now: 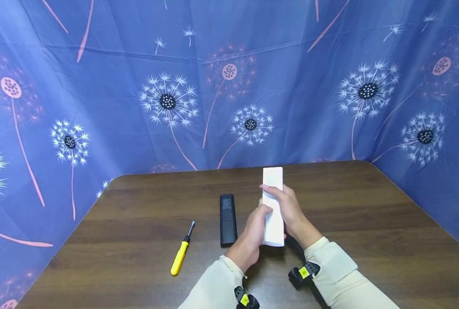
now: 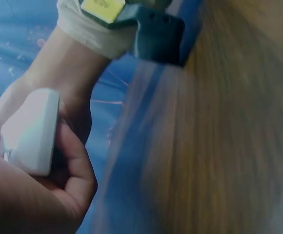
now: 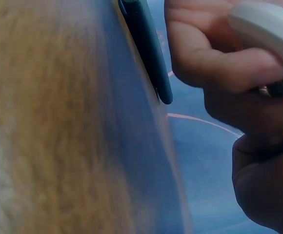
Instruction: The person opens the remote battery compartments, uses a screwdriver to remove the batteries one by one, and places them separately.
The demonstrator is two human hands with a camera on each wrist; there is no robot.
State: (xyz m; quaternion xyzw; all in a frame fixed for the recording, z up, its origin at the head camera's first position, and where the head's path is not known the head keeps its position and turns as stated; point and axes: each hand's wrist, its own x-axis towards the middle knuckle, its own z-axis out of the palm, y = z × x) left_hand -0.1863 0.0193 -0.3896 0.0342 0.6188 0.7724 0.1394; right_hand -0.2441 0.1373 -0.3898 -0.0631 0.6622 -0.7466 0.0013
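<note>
A long white remote control [image 1: 273,234] is held up over the right-centre part of the table, its long side pointing away from me. My left hand [image 1: 252,229] grips its near left side, thumb lying on the upper face. Farther up, my right hand [image 1: 290,209] holds the right side with its thumb across the top. In the left wrist view the white body [image 2: 34,139] appears end-on between both hands. Curled fingers [image 3: 249,70] support it from beneath in the right wrist view.
Left of my hands lies a black remote control [image 1: 228,221], small print facing up. Farther left is a screwdriver [image 1: 181,254] with a yellow handle. The brown wooden table [image 1: 137,206] ends at a blue dandelion-print cloth [image 1: 291,86] behind it.
</note>
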